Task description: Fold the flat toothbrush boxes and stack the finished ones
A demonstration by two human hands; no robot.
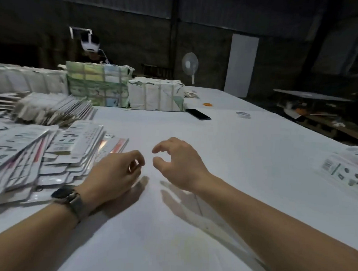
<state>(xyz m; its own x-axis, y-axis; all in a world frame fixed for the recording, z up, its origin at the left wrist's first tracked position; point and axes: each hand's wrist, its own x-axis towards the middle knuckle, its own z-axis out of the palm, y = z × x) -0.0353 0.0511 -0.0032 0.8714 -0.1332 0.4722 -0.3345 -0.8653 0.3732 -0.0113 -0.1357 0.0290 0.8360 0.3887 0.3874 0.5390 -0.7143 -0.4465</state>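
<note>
**Count of what is on the tabletop**

Two hands: a left hand (114, 173) and a right hand (179, 161). One wristwatch (67, 196). One dark phone (198, 114). Two tape rolls, one orange (207, 104) and one pale (243, 114). Two wrapped bundles (96, 86) (157, 96) stand at the back. One fan (189, 64). The flat toothbrush boxes (31, 150) lie in overlapping heaps, too many to count.

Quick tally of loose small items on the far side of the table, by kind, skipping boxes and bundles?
Phone: 1
Tape roll, white: 1
Tape roll, orange: 1
Total: 3
</note>
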